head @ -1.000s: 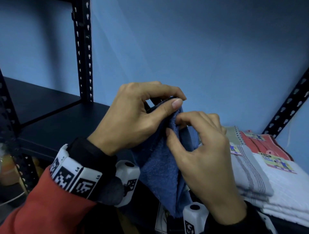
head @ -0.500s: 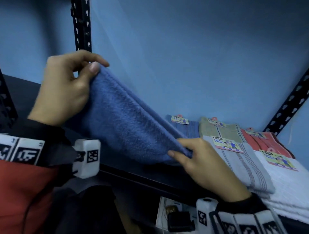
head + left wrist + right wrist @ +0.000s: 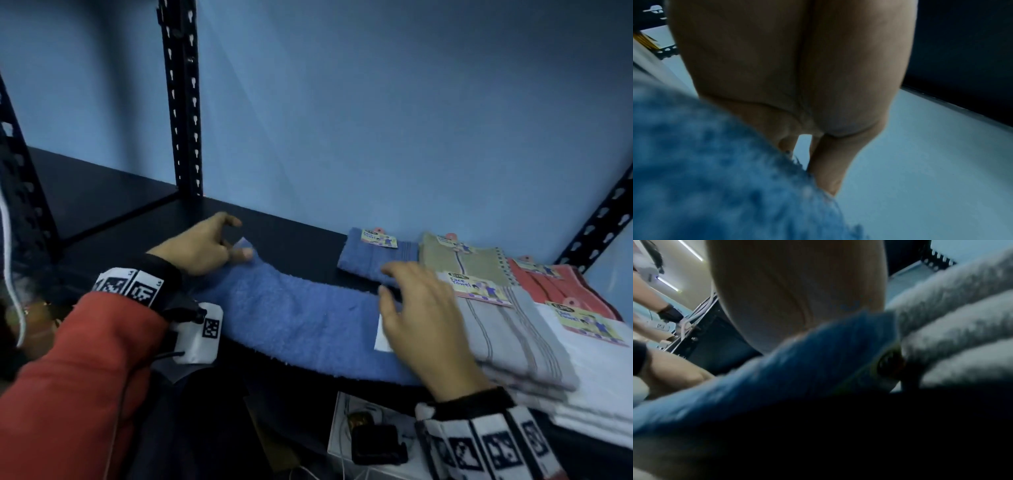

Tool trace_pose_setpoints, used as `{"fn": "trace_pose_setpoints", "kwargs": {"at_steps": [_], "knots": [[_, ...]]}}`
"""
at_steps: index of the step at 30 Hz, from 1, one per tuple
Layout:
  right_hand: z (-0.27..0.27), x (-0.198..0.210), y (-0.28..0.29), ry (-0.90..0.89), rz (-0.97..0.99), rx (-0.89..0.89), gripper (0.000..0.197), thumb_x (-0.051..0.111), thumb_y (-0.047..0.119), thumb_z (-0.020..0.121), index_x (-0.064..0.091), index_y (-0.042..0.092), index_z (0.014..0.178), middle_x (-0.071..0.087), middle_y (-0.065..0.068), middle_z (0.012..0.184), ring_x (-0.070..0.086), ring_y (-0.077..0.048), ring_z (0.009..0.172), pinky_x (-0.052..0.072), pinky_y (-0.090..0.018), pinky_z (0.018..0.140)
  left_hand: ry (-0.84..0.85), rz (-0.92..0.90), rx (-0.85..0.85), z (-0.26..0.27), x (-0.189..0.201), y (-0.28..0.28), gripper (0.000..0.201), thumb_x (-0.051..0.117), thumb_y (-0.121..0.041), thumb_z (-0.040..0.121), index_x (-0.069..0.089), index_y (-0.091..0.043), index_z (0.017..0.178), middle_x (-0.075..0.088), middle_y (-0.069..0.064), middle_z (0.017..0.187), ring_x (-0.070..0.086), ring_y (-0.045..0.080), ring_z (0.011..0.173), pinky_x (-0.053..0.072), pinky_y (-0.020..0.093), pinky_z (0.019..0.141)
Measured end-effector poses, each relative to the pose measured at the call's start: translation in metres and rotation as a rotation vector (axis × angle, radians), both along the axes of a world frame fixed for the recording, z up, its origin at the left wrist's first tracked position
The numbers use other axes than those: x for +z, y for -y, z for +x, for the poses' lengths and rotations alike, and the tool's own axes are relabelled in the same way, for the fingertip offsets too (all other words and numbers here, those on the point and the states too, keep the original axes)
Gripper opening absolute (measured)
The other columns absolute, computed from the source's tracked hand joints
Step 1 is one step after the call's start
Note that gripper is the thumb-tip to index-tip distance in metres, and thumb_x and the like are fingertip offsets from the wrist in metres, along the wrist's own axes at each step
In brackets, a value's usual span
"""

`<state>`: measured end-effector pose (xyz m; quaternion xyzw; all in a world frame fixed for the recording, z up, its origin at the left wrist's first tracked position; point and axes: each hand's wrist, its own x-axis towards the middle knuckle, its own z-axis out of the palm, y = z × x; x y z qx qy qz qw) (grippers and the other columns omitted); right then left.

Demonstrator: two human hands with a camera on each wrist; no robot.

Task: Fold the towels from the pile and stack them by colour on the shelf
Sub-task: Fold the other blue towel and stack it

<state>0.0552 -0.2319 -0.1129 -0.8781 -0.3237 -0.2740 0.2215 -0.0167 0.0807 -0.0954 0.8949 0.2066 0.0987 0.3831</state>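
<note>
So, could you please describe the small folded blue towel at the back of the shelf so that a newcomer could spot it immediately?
Start at the black metal shelf against the blue wall, where a row of folded towels runs along the right side. The small folded blue towel is the leftmost of that row, beside the beige folded towel. Unlike the larger blue towel spread out in front, it is neatly folded and carries a paper label.

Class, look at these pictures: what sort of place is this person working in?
Probably a storeroom or linen shelf: a black slotted-metal shelving unit against a plain blue wall, with folded, still-labelled face towels stacked on it.
</note>
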Motion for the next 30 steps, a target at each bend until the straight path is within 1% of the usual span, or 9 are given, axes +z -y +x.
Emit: {"fn": "trace_pose_setpoints", "kwargs": {"at_steps": [3,6,9,13,16,19,21,25,30], "knots": [[-0.006,-0.026,-0.015,-0.209,-0.254,-0.063,0.035,0.035,0.036,0.101,0.060,0.019,0.117,0.067,-0.005,0.114,0.061,-0.030,0.110,0.046,-0.043,0.092,-0.202,0.076,-0.064,-0.003,-0.006,-0.003,0.049,0.080,-0.021,0.087,0.053,-0.029,0.127,0.066,0.012,0.109,0.064,0.023,0.096,0.052,0.035,0.085],[-0.004,-0.049,-0.023,-0.273,-0.394,-0.072,0.064,0.007,0.046,0.100,0.050,0.017,0.139,0.051,-0.001,0.147,0.041,-0.021,0.140,0.030,-0.037,0.115,-0.092,0.024,-0.009,-0.003,-0.010,-0.011,0.048,0.077,-0.001,0.084,0.057,-0.022,0.122,0.070,0.021,0.100,0.064,0.027,0.082,0.056,0.043,0.081],[0.002,-0.054,-0.024,-0.386,-0.319,-0.095,0.058,0.020,0.045,0.107,0.033,0.013,0.155,0.025,-0.001,0.165,0.013,-0.017,0.155,0.008,-0.038,0.126,-0.007,0.057,0.066,0.000,-0.013,-0.015,0.053,0.078,0.000,0.081,0.053,-0.026,0.120,0.068,0.014,0.096,0.066,0.030,0.092,0.053,0.038,0.077],[0.009,-0.056,-0.025,-0.418,-0.233,-0.083,0.051,0.027,0.032,0.109,0.034,0.010,0.154,0.024,-0.005,0.165,0.012,-0.018,0.155,0.004,-0.036,0.125,0.030,0.360,0.111,0.010,-0.011,0.017,0.054,0.066,-0.011,0.087,0.048,-0.024,0.136,0.061,0.014,0.118,0.061,0.034,0.107,0.051,0.042,0.089],[0.017,-0.062,-0.026,-0.424,-0.094,-0.081,0.045,0.032,0.020,0.107,0.044,0.002,0.147,0.037,-0.012,0.159,0.023,-0.023,0.152,0.012,-0.036,0.126,0.123,0.478,-0.205,0.027,-0.030,0.093,0.045,0.050,-0.030,0.094,0.052,-0.020,0.137,0.056,0.013,0.131,0.056,0.035,0.121,0.047,0.049,0.101],[0.019,-0.064,-0.022,-0.389,-0.082,-0.072,0.047,0.027,0.018,0.105,0.048,-0.003,0.142,0.044,-0.018,0.154,0.029,-0.028,0.150,0.018,-0.038,0.125,-0.100,0.559,-0.444,0.033,-0.059,0.167,0.057,0.036,-0.043,0.099,0.035,-0.022,0.152,0.035,0.018,0.155,0.029,0.041,0.147,0.023,0.056,0.120],[0.020,-0.065,-0.019,-0.370,-0.128,-0.066,0.058,0.022,0.024,0.098,0.048,-0.003,0.143,0.044,-0.019,0.154,0.030,-0.029,0.150,0.020,-0.040,0.124,-0.170,0.619,-0.392,0.033,-0.068,0.177,0.060,0.031,-0.047,0.104,0.016,-0.031,0.160,0.012,0.011,0.168,0.006,0.035,0.156,0.003,0.059,0.124],[0.021,-0.066,-0.017,-0.354,-0.214,-0.088,0.060,0.019,0.028,0.099,0.044,0.000,0.146,0.039,-0.016,0.157,0.028,-0.028,0.150,0.022,-0.044,0.123,-0.301,0.538,-0.183,0.026,-0.065,0.119,0.076,0.019,-0.080,0.093,0.006,-0.045,0.159,-0.006,-0.002,0.171,-0.011,0.025,0.157,-0.012,0.055,0.123],[0.020,-0.067,-0.017,-0.359,-0.181,-0.083,0.048,0.029,0.021,0.104,0.046,0.001,0.145,0.040,-0.014,0.157,0.028,-0.027,0.151,0.023,-0.045,0.122,-0.460,0.437,0.258,0.011,-0.056,0.055,0.090,0.018,-0.084,0.089,0.004,-0.034,0.162,-0.007,0.008,0.170,-0.012,0.041,0.154,-0.014,0.064,0.119]]}}
